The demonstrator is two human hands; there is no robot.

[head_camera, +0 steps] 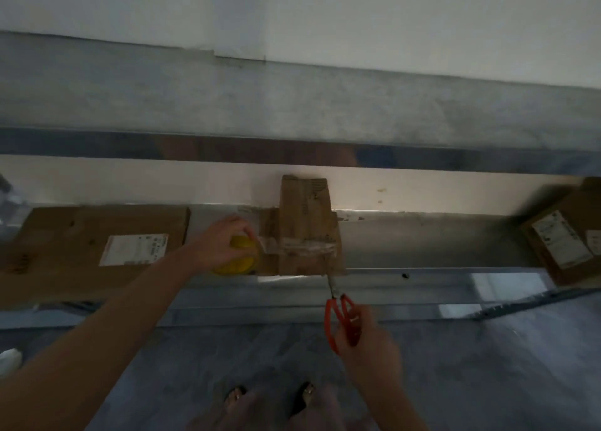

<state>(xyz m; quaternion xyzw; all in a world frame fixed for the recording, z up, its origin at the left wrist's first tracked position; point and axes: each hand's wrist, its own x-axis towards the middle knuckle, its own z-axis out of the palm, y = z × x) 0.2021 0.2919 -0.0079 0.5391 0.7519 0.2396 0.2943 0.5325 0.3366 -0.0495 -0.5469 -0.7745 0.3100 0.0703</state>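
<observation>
I can't read a single word from where I stand. The white label (133,249) on the flat carton (65,235) at my nine o'clock and the two labels (564,238) on the tilted carton (579,196) at three o'clock show only blurred dark lines. The print on the small carton (305,202) at twelve o'clock is just as smeared.

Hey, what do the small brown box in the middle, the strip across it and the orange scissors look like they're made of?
Small brown box: matte, corrugated-looking cardboard with creased flaps.
Strip across it: probably clear plastic tape, glossy and wrinkled.
Orange-handled scissors: smooth, plastic-looking loops and thin grey blades, likely metal.
</observation>
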